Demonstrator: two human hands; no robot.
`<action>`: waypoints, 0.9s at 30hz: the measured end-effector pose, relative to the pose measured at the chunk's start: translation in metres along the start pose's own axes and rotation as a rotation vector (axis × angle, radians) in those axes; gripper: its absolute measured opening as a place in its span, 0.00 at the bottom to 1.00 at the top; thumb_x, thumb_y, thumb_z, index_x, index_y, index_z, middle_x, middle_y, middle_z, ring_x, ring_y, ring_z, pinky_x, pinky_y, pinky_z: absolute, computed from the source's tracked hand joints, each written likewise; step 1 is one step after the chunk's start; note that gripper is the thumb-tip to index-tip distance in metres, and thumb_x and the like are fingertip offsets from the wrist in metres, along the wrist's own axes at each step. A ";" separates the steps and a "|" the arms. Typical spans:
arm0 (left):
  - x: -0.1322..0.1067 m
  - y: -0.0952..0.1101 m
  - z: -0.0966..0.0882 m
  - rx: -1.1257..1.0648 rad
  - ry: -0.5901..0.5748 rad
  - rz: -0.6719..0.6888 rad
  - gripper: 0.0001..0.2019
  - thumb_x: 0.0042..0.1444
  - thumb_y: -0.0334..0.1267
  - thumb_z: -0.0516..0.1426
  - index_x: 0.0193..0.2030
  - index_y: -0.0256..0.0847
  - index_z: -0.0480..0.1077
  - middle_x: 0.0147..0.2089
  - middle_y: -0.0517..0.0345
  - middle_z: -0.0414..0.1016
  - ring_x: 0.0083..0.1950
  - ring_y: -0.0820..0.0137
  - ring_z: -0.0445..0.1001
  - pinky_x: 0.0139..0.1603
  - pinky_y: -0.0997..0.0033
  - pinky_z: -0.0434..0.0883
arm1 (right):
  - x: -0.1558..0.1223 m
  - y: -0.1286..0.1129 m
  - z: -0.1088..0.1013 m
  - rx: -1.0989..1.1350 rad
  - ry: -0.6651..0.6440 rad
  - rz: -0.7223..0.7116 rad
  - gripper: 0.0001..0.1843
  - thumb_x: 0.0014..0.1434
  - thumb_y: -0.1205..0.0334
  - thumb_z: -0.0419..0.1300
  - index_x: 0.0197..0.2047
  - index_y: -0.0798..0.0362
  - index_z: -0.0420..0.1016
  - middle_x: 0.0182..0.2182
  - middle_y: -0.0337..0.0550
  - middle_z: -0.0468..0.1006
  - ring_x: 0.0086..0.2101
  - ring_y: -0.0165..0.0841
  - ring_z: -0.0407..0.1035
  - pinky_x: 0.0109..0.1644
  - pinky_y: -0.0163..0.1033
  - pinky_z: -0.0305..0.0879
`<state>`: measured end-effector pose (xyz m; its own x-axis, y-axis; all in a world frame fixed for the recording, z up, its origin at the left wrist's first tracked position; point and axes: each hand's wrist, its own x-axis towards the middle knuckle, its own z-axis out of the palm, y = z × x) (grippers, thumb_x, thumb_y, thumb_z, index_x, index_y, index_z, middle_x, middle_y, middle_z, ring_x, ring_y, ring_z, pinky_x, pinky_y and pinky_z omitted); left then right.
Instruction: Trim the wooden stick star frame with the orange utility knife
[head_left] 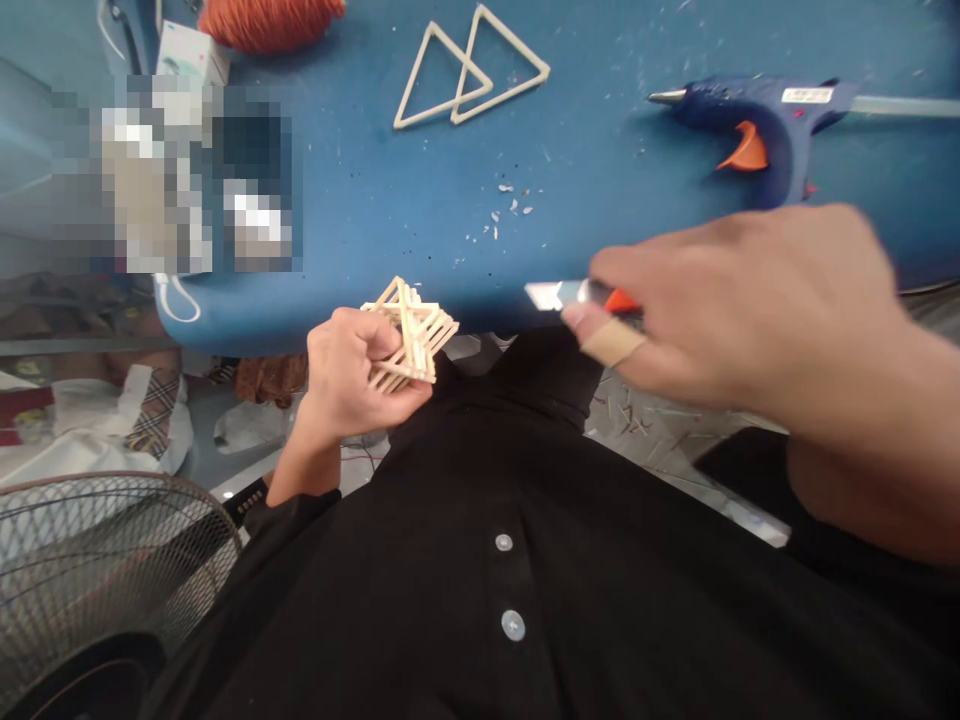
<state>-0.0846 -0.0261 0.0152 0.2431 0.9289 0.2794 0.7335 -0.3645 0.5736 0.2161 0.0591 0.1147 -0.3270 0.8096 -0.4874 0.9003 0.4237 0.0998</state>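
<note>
My left hand (349,375) is closed around a small stacked frame of thin wooden sticks (412,330), held just off the near edge of the blue table. The sticks cross one another in layered triangles. To the right, my right hand (697,300) grips a utility knife (574,293) with an orange part, its blade out and pointing left toward the frame but apart from it. A plaster wraps the right thumb. Two overlapping stick triangles (463,88) lie flat on the table beyond both hands.
A blue glue gun (765,115) with an orange trigger and a glue stick lies at the back right. Orange yarn (270,20) and a white box (191,55) stand at the back left. White scraps (514,203) dot the blue table (360,200). A fan (105,570) stands lower left.
</note>
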 end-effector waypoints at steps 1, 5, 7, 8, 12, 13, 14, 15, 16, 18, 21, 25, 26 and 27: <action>0.002 0.008 0.001 0.041 0.078 0.004 0.24 0.51 0.33 0.70 0.43 0.50 0.58 0.36 0.62 0.71 0.34 0.65 0.77 0.36 0.61 0.77 | -0.001 -0.006 0.002 0.011 -0.025 -0.045 0.32 0.75 0.44 0.46 0.49 0.53 0.88 0.39 0.59 0.87 0.35 0.46 0.75 0.38 0.47 0.48; 0.013 0.036 0.006 0.119 0.132 0.035 0.24 0.54 0.28 0.68 0.49 0.51 0.60 0.38 0.62 0.75 0.33 0.65 0.79 0.36 0.60 0.79 | -0.002 -0.029 0.007 0.083 -0.031 -0.113 0.31 0.73 0.42 0.46 0.49 0.48 0.89 0.40 0.54 0.90 0.33 0.44 0.75 0.37 0.45 0.47; 0.016 0.043 0.007 0.133 0.132 0.039 0.24 0.55 0.28 0.68 0.50 0.51 0.60 0.38 0.62 0.76 0.33 0.64 0.79 0.36 0.60 0.80 | -0.001 -0.035 0.007 0.113 -0.012 -0.116 0.32 0.74 0.43 0.45 0.51 0.48 0.89 0.42 0.54 0.91 0.33 0.45 0.76 0.37 0.45 0.47; 0.016 0.044 0.007 0.137 0.132 0.043 0.24 0.56 0.28 0.68 0.50 0.51 0.60 0.39 0.61 0.77 0.33 0.64 0.80 0.36 0.60 0.80 | 0.000 -0.036 0.006 0.122 -0.011 -0.119 0.32 0.74 0.44 0.44 0.51 0.48 0.89 0.43 0.55 0.91 0.34 0.45 0.76 0.37 0.45 0.47; 0.016 0.045 0.009 0.151 0.126 0.076 0.23 0.57 0.29 0.68 0.50 0.51 0.61 0.40 0.60 0.79 0.36 0.62 0.83 0.38 0.60 0.81 | 0.002 -0.038 0.005 0.156 -0.014 -0.141 0.31 0.75 0.44 0.46 0.53 0.49 0.88 0.43 0.56 0.91 0.34 0.46 0.77 0.36 0.45 0.47; 0.016 0.045 0.009 0.150 0.122 0.083 0.23 0.57 0.29 0.68 0.50 0.51 0.60 0.40 0.60 0.80 0.37 0.62 0.84 0.38 0.60 0.81 | 0.002 -0.039 0.005 0.164 -0.011 -0.140 0.30 0.75 0.44 0.47 0.53 0.49 0.88 0.43 0.57 0.91 0.34 0.46 0.77 0.36 0.45 0.48; 0.016 0.045 0.010 0.147 0.122 0.092 0.23 0.57 0.29 0.68 0.50 0.51 0.60 0.40 0.60 0.80 0.37 0.62 0.84 0.38 0.60 0.81 | 0.002 -0.039 0.005 0.170 -0.009 -0.138 0.30 0.75 0.44 0.47 0.53 0.49 0.88 0.43 0.57 0.91 0.34 0.47 0.77 0.37 0.45 0.48; 0.016 0.045 0.010 0.142 0.124 0.103 0.23 0.57 0.29 0.68 0.50 0.51 0.60 0.40 0.60 0.79 0.37 0.62 0.84 0.39 0.60 0.81 | 0.002 -0.040 0.006 0.173 -0.009 -0.134 0.30 0.75 0.44 0.47 0.53 0.49 0.88 0.43 0.57 0.91 0.34 0.47 0.78 0.37 0.45 0.48; 0.017 0.045 0.010 0.138 0.125 0.116 0.23 0.57 0.29 0.67 0.49 0.51 0.60 0.39 0.61 0.79 0.36 0.62 0.84 0.39 0.60 0.81 | 0.002 -0.040 0.006 0.174 -0.010 -0.131 0.30 0.75 0.44 0.47 0.53 0.49 0.88 0.44 0.57 0.91 0.34 0.47 0.78 0.37 0.45 0.48; 0.018 0.047 0.010 0.134 0.132 0.147 0.22 0.57 0.28 0.67 0.49 0.51 0.60 0.39 0.61 0.79 0.36 0.62 0.84 0.38 0.61 0.81 | 0.001 -0.041 0.007 0.177 -0.016 -0.129 0.30 0.76 0.44 0.47 0.54 0.49 0.88 0.44 0.57 0.91 0.34 0.47 0.78 0.37 0.46 0.49; 0.020 0.048 0.010 0.140 0.140 0.185 0.21 0.57 0.28 0.66 0.48 0.51 0.61 0.39 0.60 0.81 0.37 0.62 0.85 0.38 0.61 0.80 | -0.001 -0.041 0.007 0.193 -0.019 -0.136 0.31 0.76 0.43 0.47 0.54 0.49 0.88 0.43 0.57 0.91 0.35 0.47 0.79 0.38 0.46 0.50; 0.020 0.048 0.011 0.154 0.134 0.201 0.21 0.56 0.28 0.66 0.49 0.51 0.62 0.39 0.61 0.81 0.36 0.62 0.84 0.38 0.60 0.80 | -0.003 -0.041 0.007 0.195 -0.026 -0.130 0.31 0.76 0.43 0.46 0.54 0.49 0.88 0.44 0.58 0.91 0.35 0.48 0.79 0.38 0.46 0.49; 0.019 0.048 0.011 0.151 0.132 0.198 0.21 0.56 0.28 0.66 0.49 0.51 0.62 0.39 0.61 0.81 0.35 0.62 0.84 0.39 0.59 0.80 | -0.003 -0.041 0.007 0.192 -0.026 -0.126 0.31 0.76 0.44 0.46 0.54 0.49 0.88 0.44 0.58 0.91 0.35 0.48 0.79 0.37 0.46 0.49; 0.019 0.048 0.012 0.146 0.130 0.196 0.21 0.56 0.28 0.66 0.49 0.51 0.62 0.38 0.62 0.80 0.35 0.62 0.83 0.39 0.59 0.80 | -0.003 -0.041 0.007 0.188 -0.026 -0.122 0.31 0.76 0.43 0.46 0.54 0.49 0.88 0.44 0.58 0.91 0.35 0.48 0.79 0.37 0.46 0.49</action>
<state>-0.0374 -0.0254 0.0388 0.3132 0.8217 0.4762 0.7666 -0.5147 0.3839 0.1820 0.0359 0.1059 -0.4312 0.7451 -0.5088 0.8932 0.4323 -0.1237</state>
